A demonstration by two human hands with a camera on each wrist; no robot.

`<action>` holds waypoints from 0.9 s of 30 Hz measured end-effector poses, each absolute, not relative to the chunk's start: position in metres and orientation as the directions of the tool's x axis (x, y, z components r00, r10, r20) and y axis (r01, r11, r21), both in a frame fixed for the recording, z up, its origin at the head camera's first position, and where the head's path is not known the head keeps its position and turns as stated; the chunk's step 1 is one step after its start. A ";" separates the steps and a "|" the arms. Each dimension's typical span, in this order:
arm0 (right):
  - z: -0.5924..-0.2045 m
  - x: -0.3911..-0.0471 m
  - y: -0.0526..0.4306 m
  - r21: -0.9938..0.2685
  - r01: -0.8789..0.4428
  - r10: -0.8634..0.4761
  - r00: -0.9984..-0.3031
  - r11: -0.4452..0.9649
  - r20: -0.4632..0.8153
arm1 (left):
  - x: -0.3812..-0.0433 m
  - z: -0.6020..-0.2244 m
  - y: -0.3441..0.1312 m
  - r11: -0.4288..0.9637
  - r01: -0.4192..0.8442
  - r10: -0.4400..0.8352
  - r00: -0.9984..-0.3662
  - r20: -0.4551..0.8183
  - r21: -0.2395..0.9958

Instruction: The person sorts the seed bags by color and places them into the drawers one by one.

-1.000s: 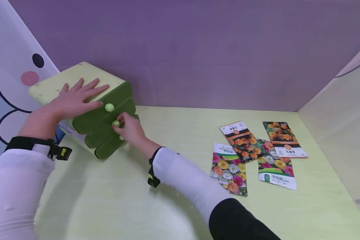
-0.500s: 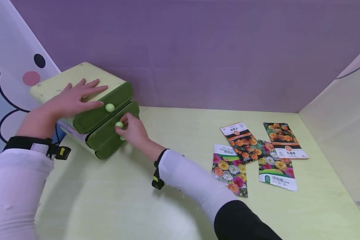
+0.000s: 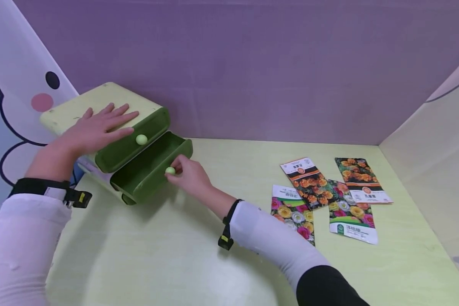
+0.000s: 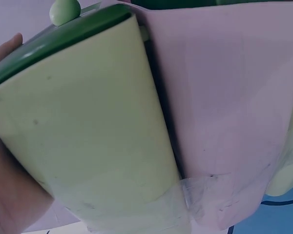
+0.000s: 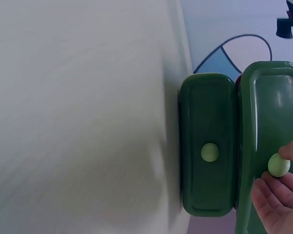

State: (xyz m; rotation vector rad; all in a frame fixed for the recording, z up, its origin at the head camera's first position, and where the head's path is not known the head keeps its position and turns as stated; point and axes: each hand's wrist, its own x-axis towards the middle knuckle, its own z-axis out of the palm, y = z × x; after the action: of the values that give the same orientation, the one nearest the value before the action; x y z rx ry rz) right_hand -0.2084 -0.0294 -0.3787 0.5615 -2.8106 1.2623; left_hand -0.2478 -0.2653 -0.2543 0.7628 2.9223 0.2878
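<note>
A small drawer cabinet [image 3: 111, 91] with a cream top and green drawer fronts stands at the left of the table. My left hand [image 3: 95, 129] lies flat on its top, fingers spread. My right hand [image 3: 191, 176] pinches the round pale-green knob [image 5: 279, 165] of the middle drawer [image 3: 153, 163], which is pulled partway out and shows a bare green inside. Above it, the top drawer [image 3: 135, 142] is closed. The bottom drawer [image 5: 208, 180], also closed, shows its own knob in the right wrist view. In the left wrist view, the cabinet's cream and pink side panels [image 4: 224, 107] fill most of the frame.
Several flower-picture seed packets [image 3: 306, 180] lie on the pale table [image 3: 145, 263] at the right, some overlapping. A purple wall panel [image 3: 252, 76] rises behind the table. A panel with a cartoon face [image 3: 26, 80] stands left of the cabinet.
The middle drawer has slid out toward the right, from closed to partly open. My right hand has moved right with its knob, while my left hand stays on the cabinet top.
</note>
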 end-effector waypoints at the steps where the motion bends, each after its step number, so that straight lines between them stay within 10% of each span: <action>1: -0.378 -0.206 -0.026 -0.716 -0.332 -0.322 -0.934 0.614 0.157 | -0.248 -0.254 -0.265 0.855 0.475 0.495 -0.867 -0.055 0.207; 27: -0.374 -0.176 -0.002 -0.577 -0.406 -0.404 -0.904 0.709 0.140 | -0.243 -0.253 -0.269 0.847 0.484 0.500 -0.866 -0.022 0.220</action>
State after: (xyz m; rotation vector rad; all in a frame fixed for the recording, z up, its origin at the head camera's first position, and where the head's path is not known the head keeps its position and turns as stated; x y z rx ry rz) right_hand -0.1763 -0.0020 -0.3738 0.6870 -2.9007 0.9808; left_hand -0.2434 -0.2693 -0.2535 0.7857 2.9433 0.3197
